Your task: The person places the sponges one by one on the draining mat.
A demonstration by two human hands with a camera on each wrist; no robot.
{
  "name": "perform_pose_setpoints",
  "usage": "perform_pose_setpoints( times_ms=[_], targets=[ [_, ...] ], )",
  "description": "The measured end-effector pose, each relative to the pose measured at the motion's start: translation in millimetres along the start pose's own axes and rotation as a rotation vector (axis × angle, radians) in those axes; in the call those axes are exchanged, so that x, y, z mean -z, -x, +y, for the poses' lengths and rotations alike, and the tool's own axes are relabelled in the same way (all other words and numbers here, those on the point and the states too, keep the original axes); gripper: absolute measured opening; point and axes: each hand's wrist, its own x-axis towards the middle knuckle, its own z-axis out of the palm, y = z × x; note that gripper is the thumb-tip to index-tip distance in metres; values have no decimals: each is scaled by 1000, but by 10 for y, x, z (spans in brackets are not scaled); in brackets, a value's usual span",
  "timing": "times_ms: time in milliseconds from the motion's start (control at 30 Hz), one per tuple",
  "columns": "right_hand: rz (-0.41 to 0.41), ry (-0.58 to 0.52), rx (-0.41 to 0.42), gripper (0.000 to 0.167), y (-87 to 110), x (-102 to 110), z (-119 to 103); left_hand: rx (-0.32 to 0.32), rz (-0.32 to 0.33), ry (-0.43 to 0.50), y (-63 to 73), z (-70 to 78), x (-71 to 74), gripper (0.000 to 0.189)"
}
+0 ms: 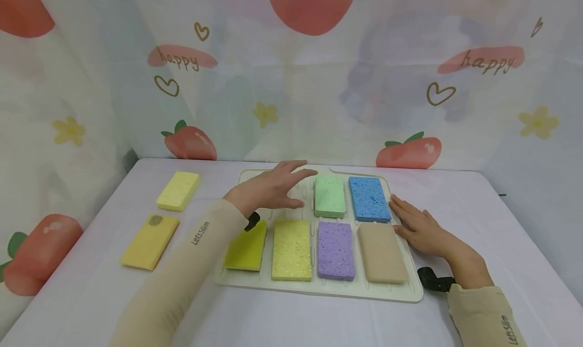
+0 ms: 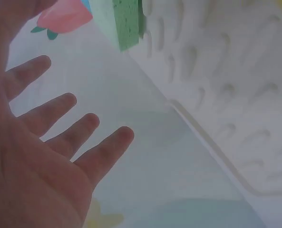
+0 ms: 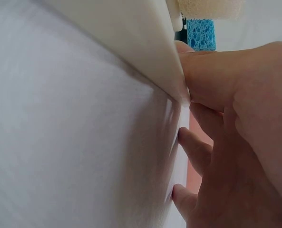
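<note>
My left hand (image 1: 275, 187) hovers over the back left of a cream tray (image 1: 319, 289), fingers spread, nothing in the grasp. Just right of its fingertips lies a light green sponge (image 1: 330, 196), with a blue sponge (image 1: 369, 199) beyond it. At the tray's right edge rests my right hand (image 1: 423, 229), its fingers extended along the rim beside the blue sponge. In the tray's front row lie a dark yellow sponge (image 1: 246, 247), partly behind the left wrist, a yellow sponge (image 1: 291, 251), a purple sponge (image 1: 335, 251) and a beige sponge (image 1: 381, 253).
Two more sponges lie left of the tray on the white-covered table (image 1: 355, 324): a pale yellow sponge (image 1: 178, 190) and a deeper yellow sponge (image 1: 150, 242) with a round mark. A printed fabric backdrop (image 1: 291, 94) stands along the table's back edge.
</note>
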Motion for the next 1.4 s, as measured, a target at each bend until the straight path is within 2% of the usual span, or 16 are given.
perform_pose_setpoints(
  times_ms=[267,500,767,967,1233,1400],
  targets=[
    [-5,5,0,65,13,7,14,-22,95,-12,369,-202,1,75],
    [-4,6,-1,65,23,11,15,-33,169,-7,636,-277,-13,73],
    [9,18,17,64,2,19,-15,-20,233,-17,998,-379,-120,74],
    [5,20,9,64,-2,19,-38,41,254,15,1277,-466,-193,76],
    [7,26,7,64,-1,19,-43,55,345,2,1557,-618,-340,78],
    [1,25,1,64,3,19,-55,141,324,35,1713,-675,-380,77]
  ],
)
